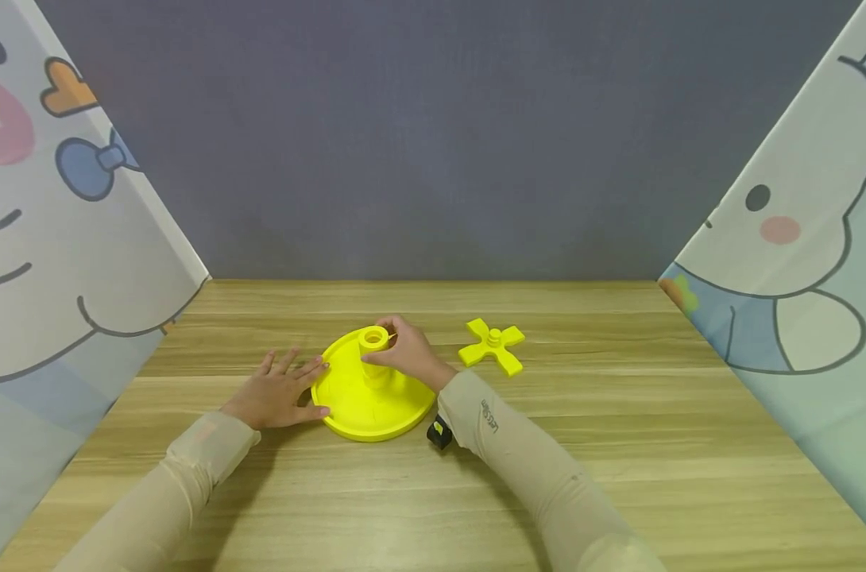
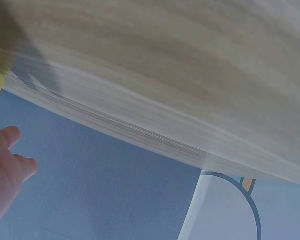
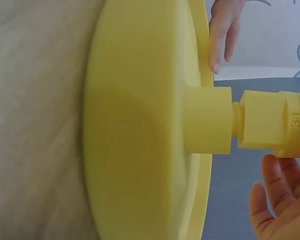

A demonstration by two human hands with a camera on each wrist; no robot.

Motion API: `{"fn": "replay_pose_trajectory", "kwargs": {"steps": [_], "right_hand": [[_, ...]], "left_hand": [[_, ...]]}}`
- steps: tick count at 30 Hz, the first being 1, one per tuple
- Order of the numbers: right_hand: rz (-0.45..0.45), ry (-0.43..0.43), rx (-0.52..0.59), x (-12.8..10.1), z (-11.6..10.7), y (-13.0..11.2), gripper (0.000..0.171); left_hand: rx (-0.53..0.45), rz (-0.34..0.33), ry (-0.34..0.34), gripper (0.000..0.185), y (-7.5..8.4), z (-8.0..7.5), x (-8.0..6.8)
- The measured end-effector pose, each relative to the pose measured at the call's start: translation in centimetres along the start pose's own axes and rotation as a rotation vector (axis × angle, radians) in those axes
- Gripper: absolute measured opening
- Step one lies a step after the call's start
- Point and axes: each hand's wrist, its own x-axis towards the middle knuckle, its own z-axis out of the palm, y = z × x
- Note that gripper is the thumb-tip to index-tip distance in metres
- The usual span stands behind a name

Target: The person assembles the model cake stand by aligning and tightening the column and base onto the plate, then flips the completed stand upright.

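A round yellow tray (image 1: 343,407) with a raised rim lies on the table, and a short post (image 3: 206,120) rises from its middle. Over that post stands a hollow yellow tube (image 1: 373,340), marked 34 in the right wrist view; a narrow neck shows between the two. My right hand (image 1: 413,351) pinches the tube near its top, thumb on the near side and fingers behind. With fingers spread, my left hand (image 1: 276,397) rests against the tray's left rim, fingertips and thumb touching it. The left wrist view catches only part of these fingers (image 2: 7,155).
Right of the tray, a yellow four-armed cross piece (image 1: 493,343) with a stepped knob lies on the wooden table (image 1: 619,445). A small black device (image 1: 438,434) sits at the right wrist. A dark grey panel (image 1: 433,143) stands behind, with cartoon-printed panels at both sides.
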Motion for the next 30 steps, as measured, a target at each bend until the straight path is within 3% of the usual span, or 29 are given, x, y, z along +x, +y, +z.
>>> {"fn": "replay_pose_trajectory", "kwargs": {"steps": [7,18,30], "right_hand": [[-0.051,-0.12,-0.049,0.2,-0.4,-0.1,0.081],[-0.068,-0.211,0.04,0.4,-1.3,0.5,0.064],[-0.012,-0.121,0.112,0.3,-0.9,0.2,0.053]], "left_hand": [[0.008,0.005,-0.001,0.081,0.1,-0.1,0.0],[-0.009,-0.002,-0.008,0.081,0.1,-0.2,-0.1],[-0.008,0.001,-0.006,0.08,0.3,-0.5,0.0]]}}
